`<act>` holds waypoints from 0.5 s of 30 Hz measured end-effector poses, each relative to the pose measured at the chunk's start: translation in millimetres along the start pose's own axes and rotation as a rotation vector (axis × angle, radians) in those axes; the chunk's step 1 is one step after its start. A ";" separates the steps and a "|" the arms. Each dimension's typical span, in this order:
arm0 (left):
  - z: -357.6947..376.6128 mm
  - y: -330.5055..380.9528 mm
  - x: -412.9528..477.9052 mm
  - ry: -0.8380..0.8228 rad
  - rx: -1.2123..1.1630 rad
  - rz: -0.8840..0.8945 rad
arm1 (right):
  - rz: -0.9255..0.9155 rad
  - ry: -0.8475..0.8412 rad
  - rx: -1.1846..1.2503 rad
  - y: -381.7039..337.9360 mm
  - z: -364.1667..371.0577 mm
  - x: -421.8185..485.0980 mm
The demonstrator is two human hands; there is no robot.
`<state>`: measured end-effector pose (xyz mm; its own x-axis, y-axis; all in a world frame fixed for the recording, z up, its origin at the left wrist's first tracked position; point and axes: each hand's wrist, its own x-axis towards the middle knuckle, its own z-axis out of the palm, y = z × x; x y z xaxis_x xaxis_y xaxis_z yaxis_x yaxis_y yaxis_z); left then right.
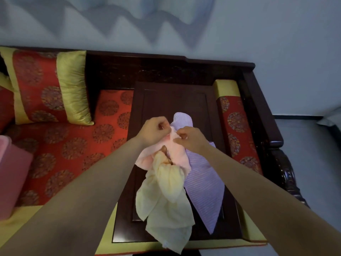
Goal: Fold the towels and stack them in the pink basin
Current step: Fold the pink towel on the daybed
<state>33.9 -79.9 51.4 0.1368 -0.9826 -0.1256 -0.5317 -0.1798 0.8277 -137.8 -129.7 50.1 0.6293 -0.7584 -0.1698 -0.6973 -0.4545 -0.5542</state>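
Observation:
Three towels lie in a heap on a dark wooden low table point(166, 97). A pale pink towel point(177, 154) is on top, and both hands pinch its upper edge close together. My left hand point(155, 131) grips the left side of that edge, my right hand point(190, 138) the right side. A crumpled yellow towel point(166, 196) hangs below it toward the table's near edge. A lilac striped towel point(204, 189) lies spread under both, to the right. A pink shape point(13, 174) at the far left edge may be the basin; it is cut off.
The table stands on a red and gold patterned couch seat point(73, 148) with a dark wooden frame point(258, 100). A red and gold cushion point(48, 87) leans at the back left, and a bolster point(234, 126) lies along the right armrest.

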 end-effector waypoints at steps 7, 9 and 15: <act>-10.5 -0.6 -6.5 -0.246 -0.037 -0.095 | 0.207 0.069 0.795 -31.5 -40.6 -2.3; -12.5 -5.1 -13.7 -0.277 -0.020 -0.158 | 0.325 0.235 0.938 -48.7 -62.7 -2.9; -37.3 8.7 -25.9 -0.359 -0.488 -0.319 | 0.124 0.101 1.280 -84.9 -125.5 -17.2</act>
<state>57.0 -54.3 82.3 -0.1060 -0.8550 -0.5076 -0.0618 -0.5038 0.8616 -132.5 -136.7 202.4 0.5163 -0.8205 -0.2453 0.1101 0.3477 -0.9311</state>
